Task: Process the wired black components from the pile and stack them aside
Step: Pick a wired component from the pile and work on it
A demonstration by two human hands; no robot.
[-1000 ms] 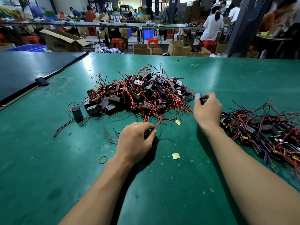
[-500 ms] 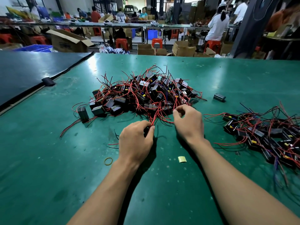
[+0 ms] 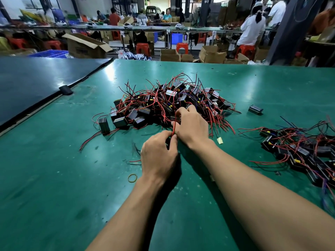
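A tangled pile of small black components with red and black wires lies mid-table on the green mat. A second heap of the same components lies at the right. My left hand sits at the pile's near edge and pinches a red wire that rises from its fingertips. My right hand is just beyond it, fingers curled into the pile's front, gripping a component there; the part itself is mostly hidden under the fingers.
A lone black block lies right of the pile. A yellow label scrap and a rubber band lie on the mat. A dark panel borders the left side. Cartons, stools and people stand beyond the far edge.
My right hand came back from the right, leaving a black block on the mat, and moved into the pile's front. My left hand stayed put, pinching the wire.
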